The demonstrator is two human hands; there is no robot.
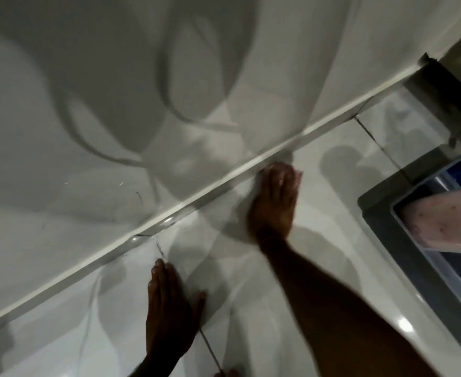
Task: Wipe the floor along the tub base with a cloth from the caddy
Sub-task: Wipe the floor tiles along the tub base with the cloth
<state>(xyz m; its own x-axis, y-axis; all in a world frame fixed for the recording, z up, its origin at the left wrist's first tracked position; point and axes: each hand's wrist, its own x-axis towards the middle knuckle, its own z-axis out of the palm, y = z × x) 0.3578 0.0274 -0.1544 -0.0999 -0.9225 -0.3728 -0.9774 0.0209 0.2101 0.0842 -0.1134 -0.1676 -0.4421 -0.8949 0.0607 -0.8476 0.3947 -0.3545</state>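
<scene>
Both hands, left hand [167, 303] and right hand [275, 200], flat on floor [319, 191]; no writing legible.

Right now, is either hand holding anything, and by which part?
No cloth shows. The left hand lies flat and open on the floor. The right hand presses flat by the tub base; anything beneath it is hidden.

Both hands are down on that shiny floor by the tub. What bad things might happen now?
1. The floor tiles look glossy, maybe wet; the left hand is pressed flat as if bearing weight and might slip.
2. The right hand is at the tub base, and no cloth is clearly visible under it, so it may rub grime bare.
3. The caddy sits close on the right; a wide sweep might knock it.
</scene>
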